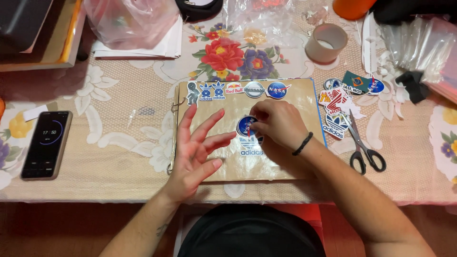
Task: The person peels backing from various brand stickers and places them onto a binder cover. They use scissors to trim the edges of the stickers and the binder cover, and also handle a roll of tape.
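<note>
A tan page of a ring-bound album (290,102) lies flat on the table in front of me, with a row of several stickers along its top edge. My right hand (278,123) pinches a round blue sticker (246,126) near the page's middle, just above a blue and white sticker (251,145) stuck to the page. My left hand (197,152) rests on the page's left part, palm down, fingers spread and holding nothing. A black band circles my right wrist.
A pile of loose stickers (339,102) and black-handled scissors (362,145) lie right of the album. A tape roll (326,43) stands behind it. A phone (46,144) lies at the left. Plastic bags (131,19), papers and an orange cup (351,7) crowd the back of the floral tablecloth.
</note>
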